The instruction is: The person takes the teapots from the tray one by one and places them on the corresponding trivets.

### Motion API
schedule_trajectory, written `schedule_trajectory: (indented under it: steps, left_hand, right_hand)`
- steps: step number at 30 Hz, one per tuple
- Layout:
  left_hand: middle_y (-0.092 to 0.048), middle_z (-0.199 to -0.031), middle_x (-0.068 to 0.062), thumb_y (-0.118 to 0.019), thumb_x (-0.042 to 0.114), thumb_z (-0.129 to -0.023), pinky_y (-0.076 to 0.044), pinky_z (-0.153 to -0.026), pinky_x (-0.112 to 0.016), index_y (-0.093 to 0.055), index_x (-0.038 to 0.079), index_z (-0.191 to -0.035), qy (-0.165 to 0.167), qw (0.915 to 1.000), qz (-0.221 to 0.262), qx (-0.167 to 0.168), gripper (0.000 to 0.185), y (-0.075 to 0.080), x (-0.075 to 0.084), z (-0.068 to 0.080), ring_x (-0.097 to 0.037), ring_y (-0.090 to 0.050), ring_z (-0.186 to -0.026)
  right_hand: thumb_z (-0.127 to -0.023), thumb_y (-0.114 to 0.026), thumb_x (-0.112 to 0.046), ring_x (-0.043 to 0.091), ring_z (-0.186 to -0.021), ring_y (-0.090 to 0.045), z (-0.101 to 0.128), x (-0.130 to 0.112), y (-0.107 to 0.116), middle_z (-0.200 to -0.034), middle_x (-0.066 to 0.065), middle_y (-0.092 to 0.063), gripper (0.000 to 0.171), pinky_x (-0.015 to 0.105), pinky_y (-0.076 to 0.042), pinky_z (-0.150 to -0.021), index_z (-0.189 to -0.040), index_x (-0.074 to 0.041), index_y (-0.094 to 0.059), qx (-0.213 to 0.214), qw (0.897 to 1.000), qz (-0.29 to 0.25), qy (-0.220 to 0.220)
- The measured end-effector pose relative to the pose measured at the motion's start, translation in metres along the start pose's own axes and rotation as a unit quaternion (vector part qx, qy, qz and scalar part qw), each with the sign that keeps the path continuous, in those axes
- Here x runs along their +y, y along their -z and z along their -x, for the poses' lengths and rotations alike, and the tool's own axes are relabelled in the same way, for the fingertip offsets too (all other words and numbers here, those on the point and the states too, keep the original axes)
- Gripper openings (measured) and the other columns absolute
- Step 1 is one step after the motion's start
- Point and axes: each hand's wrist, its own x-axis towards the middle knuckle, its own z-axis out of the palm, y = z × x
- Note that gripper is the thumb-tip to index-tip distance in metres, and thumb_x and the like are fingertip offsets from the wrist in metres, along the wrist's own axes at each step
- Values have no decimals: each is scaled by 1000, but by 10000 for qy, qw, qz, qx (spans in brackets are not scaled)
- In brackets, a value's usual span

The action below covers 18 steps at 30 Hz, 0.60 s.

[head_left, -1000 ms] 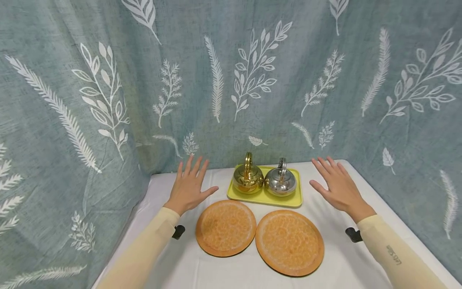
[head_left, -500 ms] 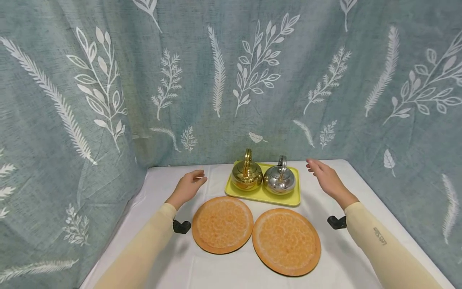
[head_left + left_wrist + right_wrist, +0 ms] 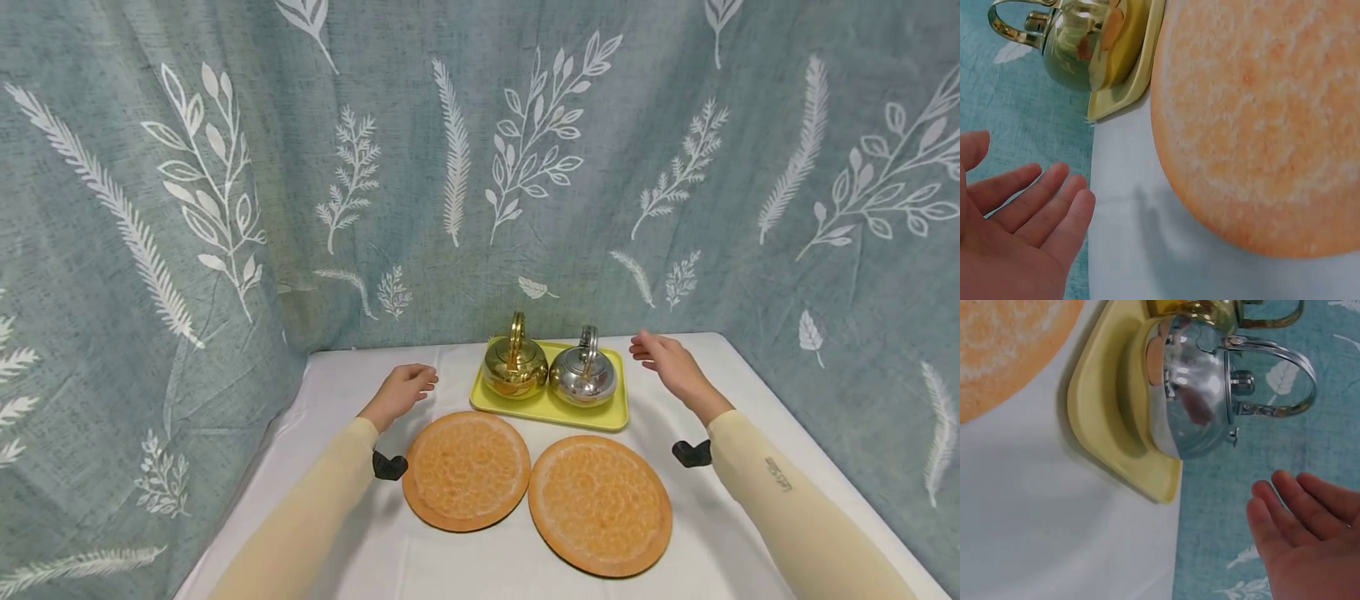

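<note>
A gold teapot [image 3: 515, 368] and a silver teapot [image 3: 582, 377] stand side by side on a yellow tray [image 3: 517, 410], each with its looped handle up. My left hand [image 3: 399, 393] hovers left of the tray, holding nothing; in the left wrist view its fingers [image 3: 1041, 215] are relaxed and slightly bent. Right of the tray, my right hand [image 3: 675, 367] is also in the air with nothing in it, and the right wrist view has its loose fingers [image 3: 1291, 515] apart from the silver teapot.
Two round, orange-brown discs patterned like flatbread, a left disc [image 3: 467, 471] and a right disc [image 3: 600, 504], lie in front of the tray on the white tablecloth [image 3: 450, 575]. A blue-green curtain [image 3: 420, 183] with white leaf prints surrounds the table at the back and sides.
Both hands were spread wide with palms down; their fingers have since drawn together and the hands have turned inward. Each has shifted slightly towards the tray. The teapots and discs stay put.
</note>
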Motion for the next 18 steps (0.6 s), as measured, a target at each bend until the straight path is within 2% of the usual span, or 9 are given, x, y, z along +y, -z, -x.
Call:
schedule_trajectory:
  steps: [8,15,18]
  left_hand:
    - [-55,-151,-35,-46,23,-120,-47,-119,-53,-44,-17,-155,102,9994,188,-281,54,-8,0,-7,-46,-55,-141]
    - [-51,-154,-36,-42,25,-121,-46,-121,-49,-41,-19,-156,239,9949,880,-420,56,-18,0,-16,-47,-52,-143]
    - [-50,-154,-37,-40,28,-122,-46,-121,-48,-40,-19,-156,315,9936,994,-435,58,-20,-1,-18,-46,-52,-144]
  right_hand:
    - [-119,-28,-54,47,-143,-52,-11,2,-8,-151,35,-53,81,51,-45,-121,-155,16,-44,-6,9996,-200,-219]
    - [-119,-31,-51,46,-139,-56,-13,5,-10,-148,37,-54,78,47,-50,-117,-153,18,-45,166,9984,-455,-304]
    - [-119,-34,-49,45,-136,-58,-15,5,-12,-147,37,-56,75,46,-51,-116,-153,18,-46,201,9975,-594,-317]
